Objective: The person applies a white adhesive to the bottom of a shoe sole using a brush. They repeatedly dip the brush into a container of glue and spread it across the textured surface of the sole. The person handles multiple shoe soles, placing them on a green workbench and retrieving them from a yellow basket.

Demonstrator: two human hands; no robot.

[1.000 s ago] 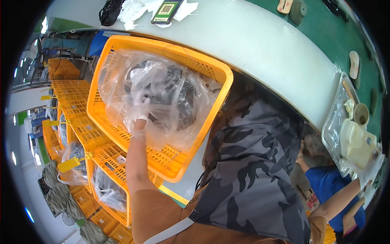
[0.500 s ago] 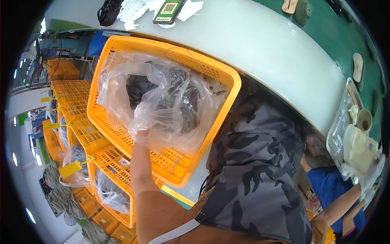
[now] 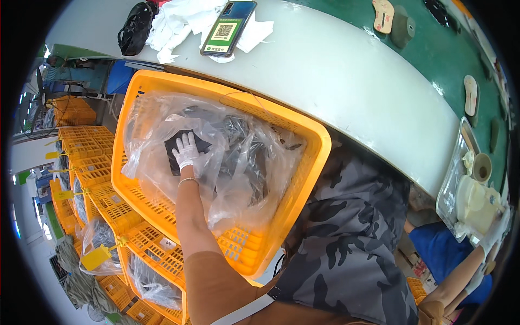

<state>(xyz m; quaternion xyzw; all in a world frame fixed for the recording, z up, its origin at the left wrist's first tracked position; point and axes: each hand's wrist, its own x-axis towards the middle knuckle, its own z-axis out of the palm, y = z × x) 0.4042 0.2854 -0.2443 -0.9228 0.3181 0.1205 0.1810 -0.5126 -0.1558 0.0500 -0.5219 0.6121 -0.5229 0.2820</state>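
Orange plastic crate (image 3: pixel 281 227) holds the clear plastic bag (image 3: pixel 238 162); your gloved left hand (image 3: pixel 188 153) grips 1 dark piece (image 3: pixel 187 146) inside, so lift slowly, clear of the film.

Glossy clear plastic bag (image 3: pixel 233 162), yellow plastic crate (image 3: pixel 292 184)

A crumpled clear plastic bag (image 3: pixel 233 162) full of dark pieces (image 3: pixel 187 149) lies open inside the tilted orange slatted crate (image 3: pixel 303 179), filling most of it, its film spilling toward the near rim.
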